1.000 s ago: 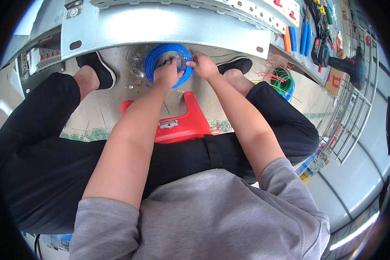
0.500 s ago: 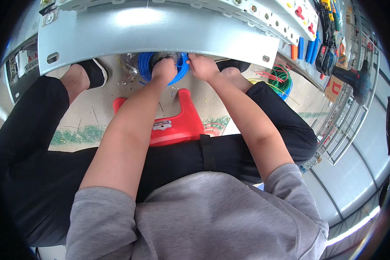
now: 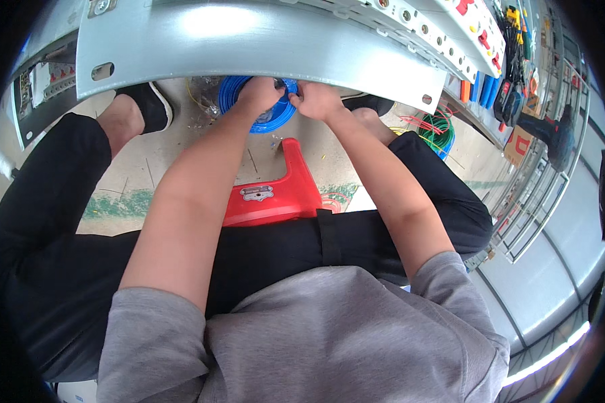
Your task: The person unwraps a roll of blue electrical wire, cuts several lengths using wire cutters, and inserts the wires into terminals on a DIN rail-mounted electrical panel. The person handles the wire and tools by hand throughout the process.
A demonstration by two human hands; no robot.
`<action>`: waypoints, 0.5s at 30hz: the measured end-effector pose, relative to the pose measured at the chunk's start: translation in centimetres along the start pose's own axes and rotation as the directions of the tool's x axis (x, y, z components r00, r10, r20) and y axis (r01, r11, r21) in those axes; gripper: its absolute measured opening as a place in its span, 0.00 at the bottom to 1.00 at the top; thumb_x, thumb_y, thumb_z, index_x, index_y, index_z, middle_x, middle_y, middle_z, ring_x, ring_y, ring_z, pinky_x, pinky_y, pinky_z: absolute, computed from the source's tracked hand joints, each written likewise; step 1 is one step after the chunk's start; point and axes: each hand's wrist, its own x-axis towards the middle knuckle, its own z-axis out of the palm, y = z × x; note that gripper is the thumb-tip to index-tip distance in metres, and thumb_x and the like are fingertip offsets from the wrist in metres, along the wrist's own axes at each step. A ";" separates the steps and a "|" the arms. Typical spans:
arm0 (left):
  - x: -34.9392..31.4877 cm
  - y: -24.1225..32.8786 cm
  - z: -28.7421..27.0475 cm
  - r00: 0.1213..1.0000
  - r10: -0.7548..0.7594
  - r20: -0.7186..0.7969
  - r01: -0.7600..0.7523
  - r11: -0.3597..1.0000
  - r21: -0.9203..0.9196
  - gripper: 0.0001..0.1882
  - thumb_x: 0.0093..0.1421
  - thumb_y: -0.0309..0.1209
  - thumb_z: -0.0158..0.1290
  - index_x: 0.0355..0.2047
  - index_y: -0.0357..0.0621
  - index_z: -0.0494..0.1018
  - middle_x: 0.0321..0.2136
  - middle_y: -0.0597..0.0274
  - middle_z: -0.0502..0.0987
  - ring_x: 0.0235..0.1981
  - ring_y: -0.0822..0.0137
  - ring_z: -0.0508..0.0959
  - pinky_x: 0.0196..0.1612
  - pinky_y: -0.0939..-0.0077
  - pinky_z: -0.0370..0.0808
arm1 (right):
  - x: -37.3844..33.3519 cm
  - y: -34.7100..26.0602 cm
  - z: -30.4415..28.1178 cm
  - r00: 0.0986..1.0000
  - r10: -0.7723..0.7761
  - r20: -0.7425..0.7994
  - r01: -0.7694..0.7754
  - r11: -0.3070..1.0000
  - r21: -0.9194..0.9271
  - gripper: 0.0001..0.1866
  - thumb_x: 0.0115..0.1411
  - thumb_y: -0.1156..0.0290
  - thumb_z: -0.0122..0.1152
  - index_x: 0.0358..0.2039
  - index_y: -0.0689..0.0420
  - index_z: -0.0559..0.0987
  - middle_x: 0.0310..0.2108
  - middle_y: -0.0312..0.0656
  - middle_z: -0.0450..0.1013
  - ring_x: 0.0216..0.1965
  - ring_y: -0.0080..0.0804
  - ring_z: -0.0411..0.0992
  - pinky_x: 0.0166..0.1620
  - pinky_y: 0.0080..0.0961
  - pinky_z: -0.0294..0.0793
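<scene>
A coil of blue wire [image 3: 273, 123] lies on the floor between my feet, its far part tucked below the metal panel's edge. Over the coil's middle, my left hand [image 3: 261, 95] is closed, with the thumb and fingers at the blue strands. My right hand [image 3: 316, 99] pinches at the coil's right side, close to the left one. The fingertips of both hands are small in the picture and partly covered by the hands themselves. Clear plastic wrapping [image 3: 210, 91] shows at the coil's left.
A grey metal panel [image 3: 249, 47] hangs just over my hands, with a row of breakers [image 3: 444, 43] above it. A red stool [image 3: 275, 198] stands beneath me. Green wire [image 3: 438, 131] lies right of my foot. A cordless drill [image 3: 554, 138] is at the far right.
Both hands have shifted slightly to the right, and the left hand has moved up the coil toward the right one. The view has also shifted a little.
</scene>
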 end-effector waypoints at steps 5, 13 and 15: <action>-0.7 1.2 -1.5 0.990 0.134 0.038 -0.139 0.965 0.223 0.22 0.65 0.40 0.60 0.53 0.37 0.78 0.50 0.39 0.81 0.52 0.41 0.81 0.56 0.49 0.78 | 0.8 0.6 1.1 0.989 -0.075 -0.130 0.074 0.997 -0.010 0.24 0.60 0.54 0.61 0.52 0.54 0.84 0.53 0.52 0.78 0.57 0.56 0.74 0.63 0.52 0.70; -1.7 2.2 -2.2 0.972 0.195 -0.133 -0.187 0.980 0.067 0.18 0.65 0.36 0.56 0.54 0.43 0.78 0.52 0.42 0.80 0.54 0.41 0.78 0.58 0.46 0.74 | 1.7 1.1 2.2 0.882 -0.330 -0.336 0.314 0.944 -0.103 0.16 0.62 0.61 0.59 0.45 0.57 0.83 0.45 0.53 0.80 0.48 0.58 0.76 0.55 0.51 0.74; -1.6 2.0 -2.1 0.952 0.225 -0.207 -0.214 0.974 0.073 0.19 0.66 0.36 0.55 0.55 0.44 0.77 0.54 0.42 0.79 0.56 0.41 0.77 0.60 0.46 0.73 | 1.5 0.5 2.2 0.878 -0.345 -0.331 0.326 0.939 -0.112 0.15 0.62 0.63 0.59 0.45 0.56 0.83 0.45 0.52 0.80 0.48 0.57 0.76 0.54 0.51 0.74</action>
